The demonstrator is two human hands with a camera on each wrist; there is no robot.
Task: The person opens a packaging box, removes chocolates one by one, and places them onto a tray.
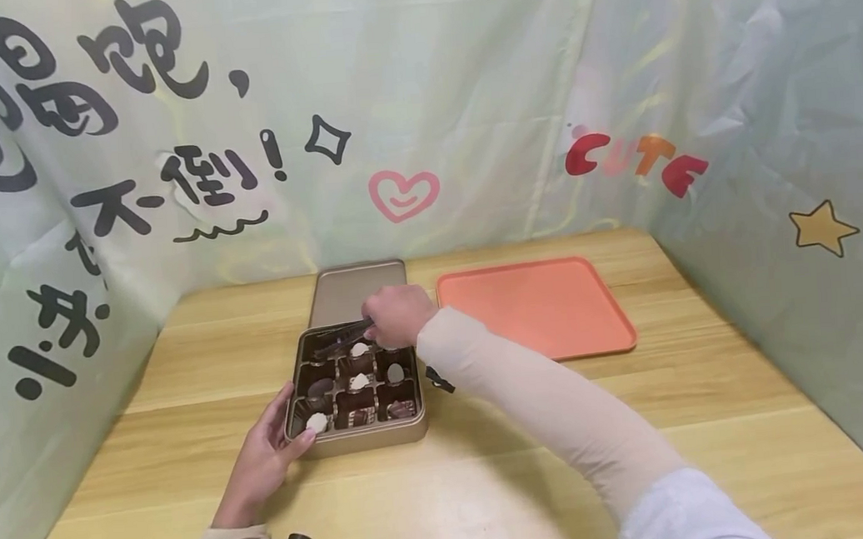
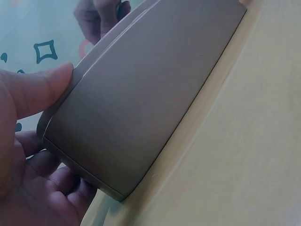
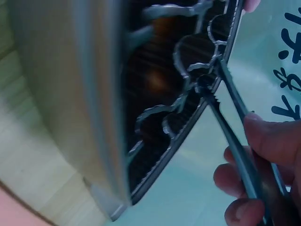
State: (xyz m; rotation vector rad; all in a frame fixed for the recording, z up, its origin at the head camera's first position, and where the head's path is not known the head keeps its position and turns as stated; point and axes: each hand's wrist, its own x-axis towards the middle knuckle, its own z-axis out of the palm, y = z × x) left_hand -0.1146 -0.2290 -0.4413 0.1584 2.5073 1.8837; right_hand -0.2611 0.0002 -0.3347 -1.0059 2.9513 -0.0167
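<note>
A bronze-coloured square tin [image 1: 368,439] stands uncovered on the table, with a dark divided insert inside. White chocolates [image 1: 317,423] and dark chocolates [image 1: 320,387] sit in its compartments. My left hand [image 1: 260,457] grips the front left corner, thumb [image 2: 51,89] at the rim and fingers along the side. Over the back of the tin, my right hand [image 1: 402,315] holds dark tongs [image 3: 237,150]. Their toothed tips reach into the back left compartment, a little apart; I cannot tell whether a chocolate is between them.
Behind the tin lies a flat bronze-coloured lid [image 1: 358,287]. An orange tray [image 1: 543,308] lies to the right, partly behind the right forearm. A printed cloth [image 1: 464,92] encloses the wooden table [image 1: 448,502] at the back and both sides.
</note>
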